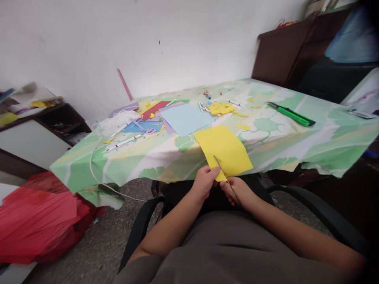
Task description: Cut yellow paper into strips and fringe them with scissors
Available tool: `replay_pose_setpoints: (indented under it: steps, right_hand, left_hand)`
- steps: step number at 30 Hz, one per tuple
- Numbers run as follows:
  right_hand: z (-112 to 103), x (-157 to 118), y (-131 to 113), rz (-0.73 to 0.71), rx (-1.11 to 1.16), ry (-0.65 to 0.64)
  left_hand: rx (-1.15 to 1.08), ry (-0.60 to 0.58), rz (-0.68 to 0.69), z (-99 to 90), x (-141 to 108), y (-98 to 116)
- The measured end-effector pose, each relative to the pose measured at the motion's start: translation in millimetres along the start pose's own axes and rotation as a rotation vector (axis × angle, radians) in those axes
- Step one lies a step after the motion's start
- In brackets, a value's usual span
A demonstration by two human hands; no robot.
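A yellow sheet of paper (226, 148) hangs in front of the table edge, over my lap. My left hand (205, 181) pinches its lower left corner between thumb and fingers. Wrapped round the handles of a pair of scissors (218, 161) is my right hand (237, 191); the fingers hide most of the handles. One slim blade lies across the sheet near its left edge, pointing up and left. Beyond the sheet, a light blue paper (187, 118) rests on the tablecloth, with a crumpled heap of yellow paper scraps (221, 108) to its right.
A green utility knife (293, 114) lies on the right of the table. Markers (124, 142), white string (120, 120) and coloured paper pieces crowd the left side. A red plastic bag (44, 217) sits on the floor at left. Chair armrests (319, 209) flank me.
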State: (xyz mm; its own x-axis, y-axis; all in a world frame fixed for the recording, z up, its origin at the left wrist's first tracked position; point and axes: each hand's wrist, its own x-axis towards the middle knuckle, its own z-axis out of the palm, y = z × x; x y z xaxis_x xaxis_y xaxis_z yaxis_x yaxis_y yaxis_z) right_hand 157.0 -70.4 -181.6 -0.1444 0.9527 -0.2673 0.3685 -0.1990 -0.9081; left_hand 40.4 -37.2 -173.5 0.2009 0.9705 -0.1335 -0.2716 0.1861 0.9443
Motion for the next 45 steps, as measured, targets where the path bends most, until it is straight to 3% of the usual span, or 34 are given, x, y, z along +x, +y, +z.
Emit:
replay_pose_setpoints:
  steps: [11, 14, 26, 38, 45]
  right_hand:
    - [1, 2, -2, -0.171, 0.093, -0.023]
    - [3, 3, -2, -0.164, 0.146, -0.042]
    - [6, 3, 3, -0.034, 0.200, -0.111]
    - [6, 6, -18, -0.031, 0.180, -0.067]
    - [6, 1, -24, -0.048, 0.141, -0.018]
  left_hand:
    - [0.027, -0.100, -0.064, 5.0, -7, 7]
    - [0.079, -0.122, -0.065, 1.9, -5, 10]
    - [0.129, 0.060, -0.003, -4.7, 2, 19]
    - [0.177, -0.112, -0.075, -4.5, -2, 22]
    - [0.116, -0.055, -0.062, -0.9, -3, 13]
